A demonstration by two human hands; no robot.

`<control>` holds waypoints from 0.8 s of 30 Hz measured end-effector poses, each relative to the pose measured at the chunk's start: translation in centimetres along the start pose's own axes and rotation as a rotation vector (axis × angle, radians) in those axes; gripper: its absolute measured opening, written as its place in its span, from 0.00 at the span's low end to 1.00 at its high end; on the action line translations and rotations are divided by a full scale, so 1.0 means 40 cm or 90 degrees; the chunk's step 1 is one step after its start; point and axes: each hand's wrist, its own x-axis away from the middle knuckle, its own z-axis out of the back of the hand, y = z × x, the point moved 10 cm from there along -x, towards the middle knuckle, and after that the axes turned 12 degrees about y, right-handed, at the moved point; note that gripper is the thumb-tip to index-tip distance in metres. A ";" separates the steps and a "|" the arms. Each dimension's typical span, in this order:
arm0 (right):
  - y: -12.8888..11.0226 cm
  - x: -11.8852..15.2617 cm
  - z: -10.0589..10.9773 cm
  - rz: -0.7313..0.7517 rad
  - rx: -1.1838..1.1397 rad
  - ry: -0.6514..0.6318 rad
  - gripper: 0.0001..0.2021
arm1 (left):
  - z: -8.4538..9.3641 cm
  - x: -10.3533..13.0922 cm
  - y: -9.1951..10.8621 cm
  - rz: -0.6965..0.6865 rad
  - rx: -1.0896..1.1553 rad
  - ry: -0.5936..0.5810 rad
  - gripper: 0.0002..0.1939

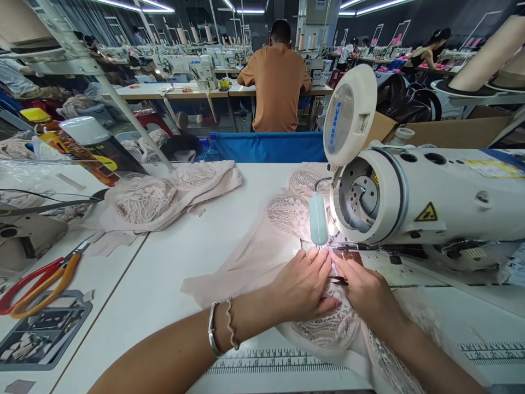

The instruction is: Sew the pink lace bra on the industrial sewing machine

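A pale pink lace bra piece [324, 325] with sheer fabric lies under the head of a white sewing machine [443, 191]. My left hand [305, 284] rests on it with fingers stretched out flat and thumb apart, the fingertips close to the needle area. Opposite it, my right hand [365, 290] is closed on the fabric edge, its fingertips near the left ones. A dark pointed tool [338, 280] pokes out from under the right hand; its kind is mostly hidden. The needle itself is hidden behind a light-green lamp [318, 220].
Stacked lace bra pieces [143, 200] lie at the left, near orange-and-red-handled scissors [45, 282], a grey parts tray [45, 334] and a spray can [98, 139]. A ruler strip [279, 362] runs along the front. A person in a brown shirt [279, 82] sits ahead behind blue cloth [270, 146].
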 end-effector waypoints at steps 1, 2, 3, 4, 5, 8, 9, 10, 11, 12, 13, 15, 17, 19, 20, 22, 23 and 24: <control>0.001 0.000 -0.001 0.000 0.001 0.000 0.22 | 0.003 0.000 0.000 -0.001 -0.007 0.004 0.40; 0.003 0.000 -0.002 0.000 0.003 -0.001 0.23 | 0.004 0.000 0.000 -0.003 -0.014 0.005 0.40; 0.004 0.001 -0.004 0.000 0.005 -0.006 0.23 | 0.003 0.000 0.001 -0.006 -0.018 0.005 0.40; 0.006 0.002 -0.007 0.000 0.007 -0.011 0.24 | 0.003 0.001 0.001 -0.010 -0.023 0.005 0.40; 0.008 0.003 -0.010 -0.002 0.009 -0.017 0.24 | 0.002 0.001 0.002 -0.013 -0.027 0.006 0.40; 0.014 0.003 -0.016 -0.012 0.010 -0.029 0.26 | -0.001 0.004 0.002 -0.015 -0.036 0.004 0.40; 0.015 0.002 -0.017 -0.015 0.010 -0.031 0.26 | -0.003 0.005 0.001 -0.015 -0.038 0.002 0.40; 0.015 0.000 -0.018 -0.016 0.009 -0.033 0.25 | -0.004 0.005 -0.001 -0.015 -0.040 0.000 0.40; 0.014 -0.002 -0.018 -0.018 0.007 -0.035 0.25 | -0.004 0.004 -0.003 -0.015 -0.042 0.000 0.40; 0.015 -0.004 -0.018 -0.021 0.003 -0.037 0.24 | -0.003 0.003 -0.005 -0.015 -0.047 0.005 0.41; 0.017 -0.006 -0.018 -0.028 0.001 -0.040 0.23 | 0.000 0.001 -0.005 -0.018 -0.053 0.014 0.42; 0.032 -0.007 -0.020 -0.061 0.003 -0.053 0.20 | 0.004 -0.002 0.005 -0.044 -0.069 0.031 0.40; 0.056 -0.005 -0.022 -0.106 0.007 -0.075 0.15 | 0.002 0.001 0.039 -0.108 -0.075 0.026 0.30; 0.076 -0.002 -0.021 -0.139 -0.004 -0.092 0.10 | -0.004 0.010 0.072 -0.157 -0.073 0.003 0.20; 0.080 -0.001 -0.017 -0.142 -0.022 -0.094 0.10 | -0.005 0.014 0.081 -0.161 -0.071 -0.009 0.18; 0.077 -0.001 -0.010 -0.125 -0.070 -0.095 0.15 | -0.005 0.020 0.080 -0.135 -0.062 -0.032 0.19; 0.073 0.000 -0.009 -0.112 -0.094 -0.098 0.19 | -0.005 0.023 0.074 -0.121 -0.052 -0.044 0.19; 0.069 0.002 -0.008 -0.100 -0.109 -0.099 0.22 | -0.006 0.024 0.068 -0.113 -0.037 -0.055 0.18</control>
